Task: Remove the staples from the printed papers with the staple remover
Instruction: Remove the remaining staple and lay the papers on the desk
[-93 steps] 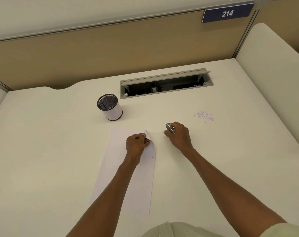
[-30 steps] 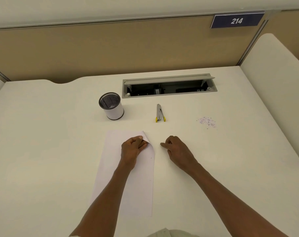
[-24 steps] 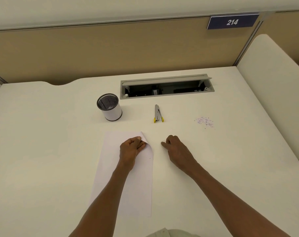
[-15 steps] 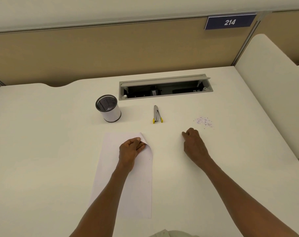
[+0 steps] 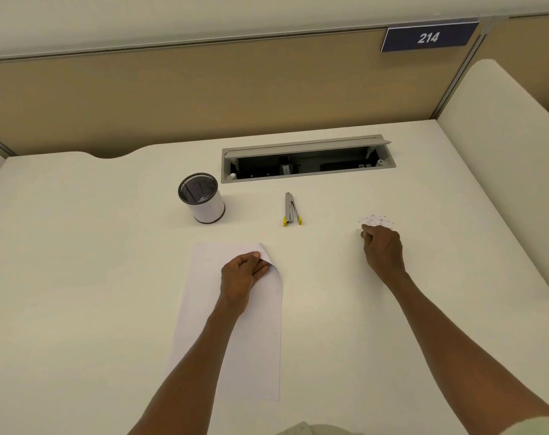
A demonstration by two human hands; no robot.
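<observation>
A white-walled cylindrical cup with black mesh (image 5: 202, 202) stands far left. The left hand (image 5: 241, 276) pinches the white printed papers' (image 5: 235, 324) curled corner. The silver, yellow-tipped staple remover (image 5: 291, 210) lies beyond. The right hand (image 5: 382, 250), fingers pressed together, touches the small staple pile (image 5: 377, 220).

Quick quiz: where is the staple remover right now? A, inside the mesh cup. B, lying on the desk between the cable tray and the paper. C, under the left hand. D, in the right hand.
B: the staple remover lies alone on the desk, neither hand touching it.
</observation>
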